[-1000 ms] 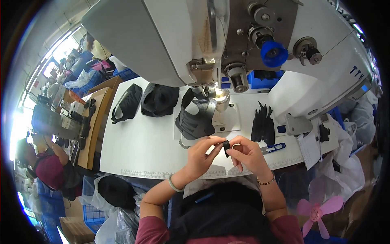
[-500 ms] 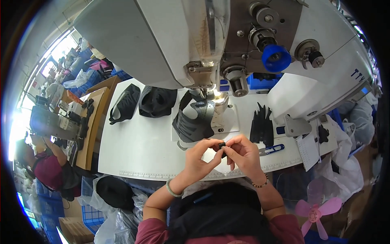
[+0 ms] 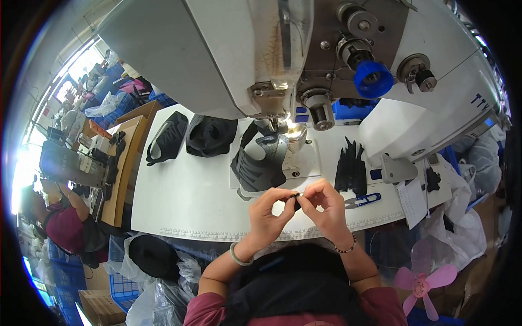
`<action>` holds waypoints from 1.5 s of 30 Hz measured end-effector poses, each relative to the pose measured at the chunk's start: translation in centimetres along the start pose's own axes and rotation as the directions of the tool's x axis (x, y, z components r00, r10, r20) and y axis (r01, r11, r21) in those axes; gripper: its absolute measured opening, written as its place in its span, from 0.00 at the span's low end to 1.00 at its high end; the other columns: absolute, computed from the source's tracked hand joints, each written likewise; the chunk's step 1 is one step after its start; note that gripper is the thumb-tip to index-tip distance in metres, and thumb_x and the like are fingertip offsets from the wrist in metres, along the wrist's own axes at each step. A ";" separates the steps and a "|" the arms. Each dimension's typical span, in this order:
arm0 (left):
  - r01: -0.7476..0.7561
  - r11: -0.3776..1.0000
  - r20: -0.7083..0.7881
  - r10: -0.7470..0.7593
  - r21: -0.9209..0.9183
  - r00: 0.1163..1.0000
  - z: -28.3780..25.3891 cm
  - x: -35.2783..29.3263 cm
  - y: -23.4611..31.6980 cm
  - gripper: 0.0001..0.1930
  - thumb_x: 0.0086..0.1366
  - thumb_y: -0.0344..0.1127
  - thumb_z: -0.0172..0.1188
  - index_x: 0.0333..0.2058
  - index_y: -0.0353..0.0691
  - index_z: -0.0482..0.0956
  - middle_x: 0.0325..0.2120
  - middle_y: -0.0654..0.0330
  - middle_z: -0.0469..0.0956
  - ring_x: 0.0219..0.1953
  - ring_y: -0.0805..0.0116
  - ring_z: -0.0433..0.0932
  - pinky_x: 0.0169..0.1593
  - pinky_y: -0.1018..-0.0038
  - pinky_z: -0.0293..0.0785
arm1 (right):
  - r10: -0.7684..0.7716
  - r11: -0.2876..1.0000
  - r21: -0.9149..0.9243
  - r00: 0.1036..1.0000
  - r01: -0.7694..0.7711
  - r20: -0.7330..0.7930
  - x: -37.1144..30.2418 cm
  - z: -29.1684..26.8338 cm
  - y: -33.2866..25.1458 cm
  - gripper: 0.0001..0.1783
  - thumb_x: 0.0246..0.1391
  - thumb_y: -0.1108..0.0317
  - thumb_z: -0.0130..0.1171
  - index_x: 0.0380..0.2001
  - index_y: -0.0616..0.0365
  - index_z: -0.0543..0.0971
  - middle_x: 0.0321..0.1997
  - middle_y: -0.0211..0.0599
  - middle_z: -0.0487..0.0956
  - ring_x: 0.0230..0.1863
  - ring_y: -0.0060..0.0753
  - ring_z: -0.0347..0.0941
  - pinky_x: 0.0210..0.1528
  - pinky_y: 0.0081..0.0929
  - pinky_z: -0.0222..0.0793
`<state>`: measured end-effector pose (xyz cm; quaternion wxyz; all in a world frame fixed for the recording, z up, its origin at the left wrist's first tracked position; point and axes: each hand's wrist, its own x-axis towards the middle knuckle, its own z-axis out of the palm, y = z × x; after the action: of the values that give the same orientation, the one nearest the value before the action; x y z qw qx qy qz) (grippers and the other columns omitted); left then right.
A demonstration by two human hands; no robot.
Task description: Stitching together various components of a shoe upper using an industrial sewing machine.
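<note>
Between my two hands, over the front of the white table, is a small black piece (image 3: pixel 297 202), mostly covered by fingers; its kind does not show. My left hand (image 3: pixel 270 209) pinches it from the left, and my right hand (image 3: pixel 326 209) pinches it from the right. Just beyond them a black-and-grey shoe upper (image 3: pixel 258 165) sits under the head of a sewing machine (image 3: pixel 274 95). Two more dark uppers lie to its left, one flat shoe upper (image 3: pixel 167 138) and one bunched shoe upper (image 3: pixel 211 136).
Right of my hands lie blue-handled thread snips (image 3: pixel 365 200) and a stack of black strips (image 3: pixel 350 168). A ruler edge (image 3: pixel 217 234) runs along the table's front. A pink fan (image 3: pixel 421 287) stands at lower right. Another person (image 3: pixel 68 223) works at far left.
The small black piece has turned between my fingertips, and less of it shows. Both hands stay almost in place, with my left forearm shifted slightly right.
</note>
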<state>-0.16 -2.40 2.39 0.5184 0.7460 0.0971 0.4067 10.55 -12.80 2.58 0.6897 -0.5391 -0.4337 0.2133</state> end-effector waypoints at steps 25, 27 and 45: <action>0.453 0.863 0.215 -0.409 -0.224 0.887 -3.5 2.1 4.4 0.06 0.61 0.28 0.57 0.33 0.32 0.72 0.25 0.63 0.75 0.28 0.79 0.75 0.29 0.82 0.73 | -0.248 0.762 -0.511 0.908 0.397 0.336 2.1 -1.0 -4.8 0.17 0.46 0.75 0.64 0.41 0.59 0.73 0.37 0.35 0.71 0.28 0.22 0.73 0.31 0.17 0.71; 0.453 0.874 0.261 -0.402 -0.175 0.877 -4.0 3.1 4.9 0.06 0.60 0.28 0.57 0.34 0.32 0.72 0.25 0.63 0.75 0.28 0.80 0.74 0.28 0.83 0.72 | -0.302 0.729 -0.511 0.884 0.456 0.358 2.6 -1.2 -4.7 0.17 0.47 0.72 0.63 0.41 0.60 0.72 0.38 0.36 0.70 0.27 0.24 0.73 0.28 0.19 0.71; 0.522 0.840 0.198 -0.493 -0.144 0.847 -6.8 11.3 2.5 0.08 0.59 0.31 0.57 0.30 0.29 0.74 0.19 0.62 0.75 0.18 0.81 0.72 0.17 0.87 0.63 | -0.104 0.994 -0.045 0.981 0.098 -0.162 6.9 3.0 0.1 0.14 0.55 0.78 0.52 0.23 0.57 0.58 0.19 0.21 0.54 0.21 0.14 0.47 0.20 0.17 0.48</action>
<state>1.66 7.58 11.12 0.6832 0.6686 0.2116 0.2036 11.73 -5.88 5.19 0.7231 -0.5445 -0.4063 0.1249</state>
